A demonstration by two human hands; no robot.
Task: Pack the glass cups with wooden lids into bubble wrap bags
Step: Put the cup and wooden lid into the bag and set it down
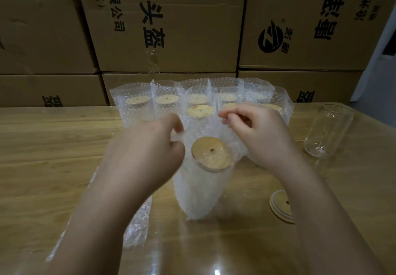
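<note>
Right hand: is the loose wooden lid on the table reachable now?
Likely yes, once freed: the right hand pinches the bubble wrap bag; the lid lies uncovered, close by.

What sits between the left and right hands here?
In the head view, a lidded glass cup sits in the bubble wrap bag, whose mouth the left hand and right hand pinch apart.

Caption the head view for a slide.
Left hand and right hand pinch a bubble wrap bag holding a lidded glass cup.
</note>
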